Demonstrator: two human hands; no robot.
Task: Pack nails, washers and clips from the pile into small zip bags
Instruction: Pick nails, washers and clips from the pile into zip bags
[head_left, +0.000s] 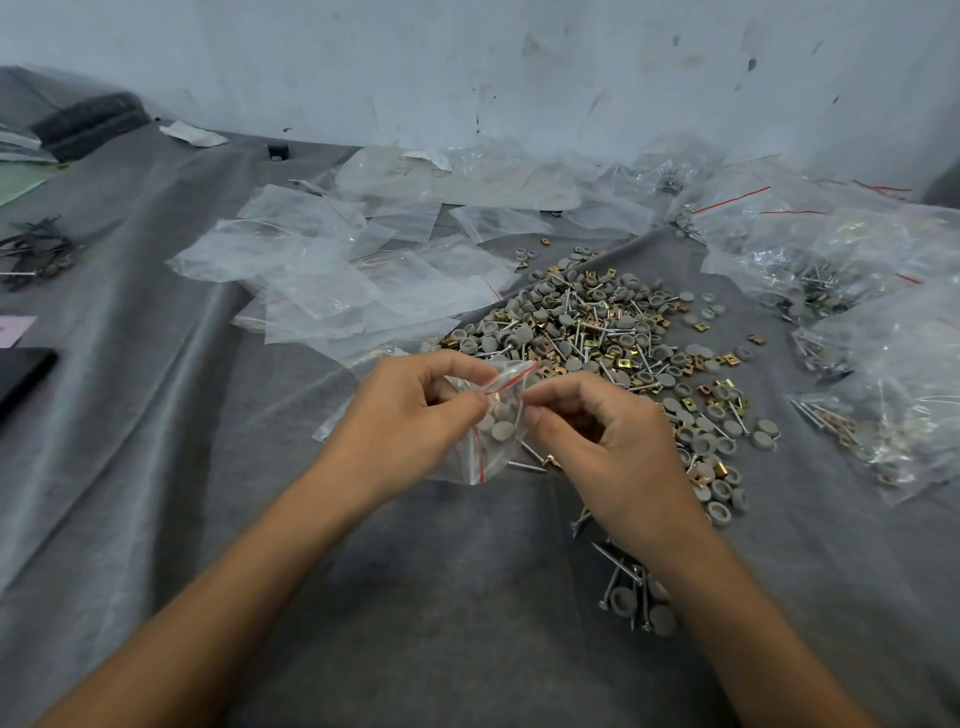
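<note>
Head view: both hands hold one small zip bag just on the person's side of the pile, lifted a bit off the grey cloth. Left hand pinches one lip at the red zip line and right hand pinches the opp. lip. That's prob. to part the mouth or press the seal, can't tell which.

The bag is thin, clear, crinkly film w/ flat matte grey round washers inside. The pile mixes grey discs and cups, brassy square clips and thin silvery nails. Limp empty bags lie left of the pile, handy for the next grab. Filled bags are heaped right of it, prob. so done work stays apart. The cloth looks felt-like and creased.
</note>
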